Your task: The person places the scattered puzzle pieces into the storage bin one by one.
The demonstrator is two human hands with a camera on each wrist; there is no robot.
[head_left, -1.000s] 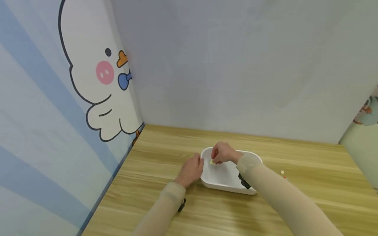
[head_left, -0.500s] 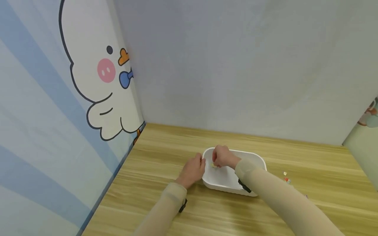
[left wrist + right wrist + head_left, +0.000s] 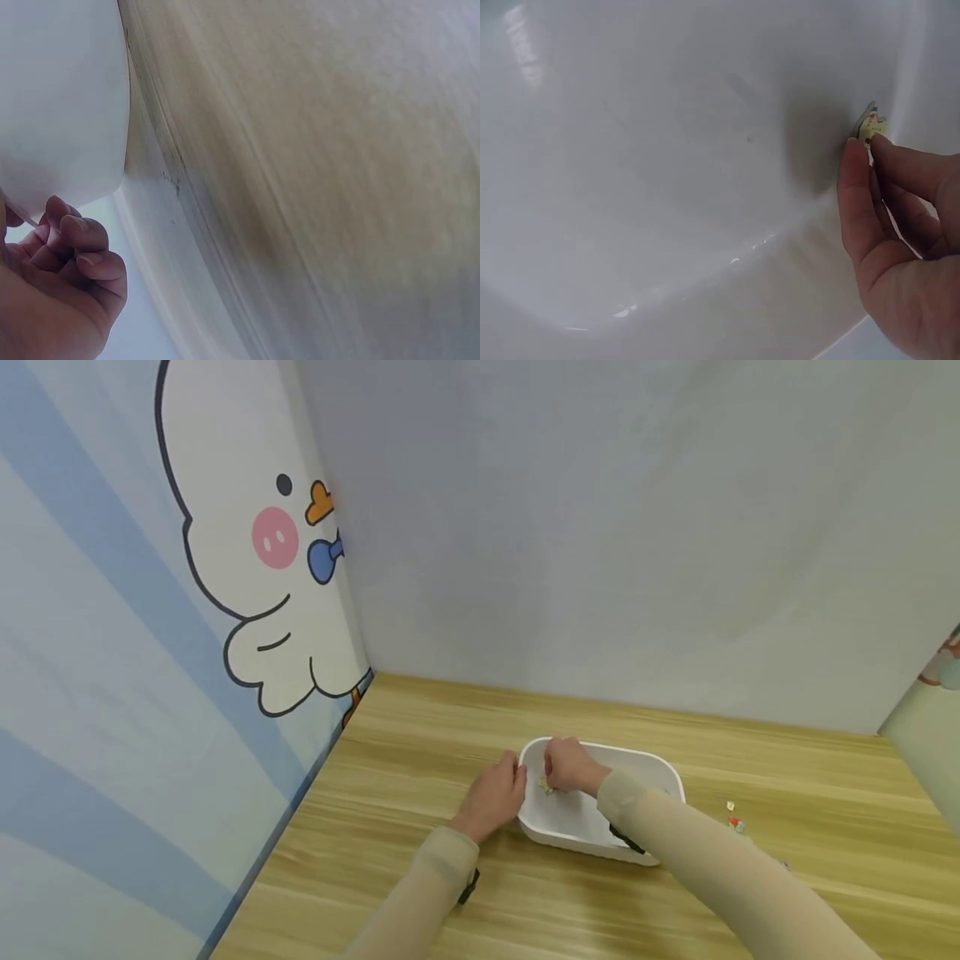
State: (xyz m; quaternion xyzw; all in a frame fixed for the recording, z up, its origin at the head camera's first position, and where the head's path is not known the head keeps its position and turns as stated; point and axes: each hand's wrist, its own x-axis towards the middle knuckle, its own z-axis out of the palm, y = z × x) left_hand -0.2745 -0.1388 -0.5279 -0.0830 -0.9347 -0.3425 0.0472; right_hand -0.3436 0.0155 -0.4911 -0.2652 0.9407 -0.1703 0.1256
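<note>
A white oblong basin (image 3: 585,845) with rounded corners sits on the wooden table. My left hand (image 3: 491,797) grips its left rim, the fingertips pinching the thin edge in the left wrist view. Inside the basin, near its left end, my right hand (image 3: 572,767) pinches a small flat piece (image 3: 874,129) between thumb and fingertips. That piece is pale yellow with printed coloured marks, an irregular outline and a grey edge. Just above the white bottom, it is partly covered by the fingers. The right forearm hides part of the basin's right side.
Several tiny coloured pieces lie on the table (image 3: 420,735) to the right of the basin, among them a pale one (image 3: 731,807) and a red one (image 3: 734,821). A grey wall (image 3: 600,568) stands behind, and a cartoon-printed wall (image 3: 150,735) on the left.
My right hand has gone slightly lower into the basin with the small piece. The left hand keeps its hold on the rim. The head view has shifted a little.
</note>
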